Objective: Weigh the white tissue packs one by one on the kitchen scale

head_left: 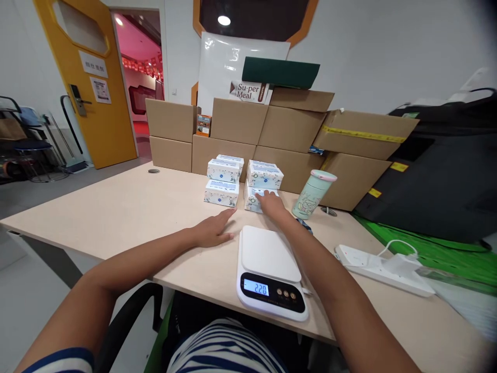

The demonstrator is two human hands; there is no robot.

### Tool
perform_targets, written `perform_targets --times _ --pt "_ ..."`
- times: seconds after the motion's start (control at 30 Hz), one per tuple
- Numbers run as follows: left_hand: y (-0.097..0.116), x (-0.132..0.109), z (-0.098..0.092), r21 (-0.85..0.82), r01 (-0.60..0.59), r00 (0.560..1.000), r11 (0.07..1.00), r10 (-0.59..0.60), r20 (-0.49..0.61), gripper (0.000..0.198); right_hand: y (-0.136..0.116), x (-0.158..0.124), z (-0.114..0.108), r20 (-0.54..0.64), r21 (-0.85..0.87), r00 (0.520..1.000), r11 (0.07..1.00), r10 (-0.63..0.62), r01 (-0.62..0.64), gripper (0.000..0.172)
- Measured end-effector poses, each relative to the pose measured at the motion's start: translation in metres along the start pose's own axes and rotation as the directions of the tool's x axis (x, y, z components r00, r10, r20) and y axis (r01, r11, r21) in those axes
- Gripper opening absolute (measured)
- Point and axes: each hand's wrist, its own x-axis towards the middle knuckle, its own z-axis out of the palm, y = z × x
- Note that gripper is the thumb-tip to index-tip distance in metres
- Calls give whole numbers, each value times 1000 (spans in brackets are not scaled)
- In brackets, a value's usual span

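My right hand [271, 203] reaches forward to the lower front tissue pack [251, 201] on the right. Its fingers are apart and lie against the pack's upper front; I see no firm grip. Another white tissue pack [265, 176] sits higher, just behind it. Alongside on the left are more packs, with one tissue pack [221, 194] low in front. My left hand [213, 230] is open at the tabletop, thumb and fingers spread, holding nothing. Between my forearms stands a white digital scale [267, 254]; its plate bears nothing and its lit display seems to read 2.20.
A mint-green tumbler [310, 197] stands right of the packs. Cardboard boxes [240, 122] are stacked along the table's back. A white power strip [384, 269] lies at the right, beyond my right forearm. The wooden table [128, 212] ends close to my body.
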Motion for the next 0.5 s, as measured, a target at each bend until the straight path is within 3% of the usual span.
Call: perform_targets --times 0.5 --pt "-1 2 0 -15 -27 1000 1000 27 -16 95 3 2 -12 36 38 999 999 10 -12 59"
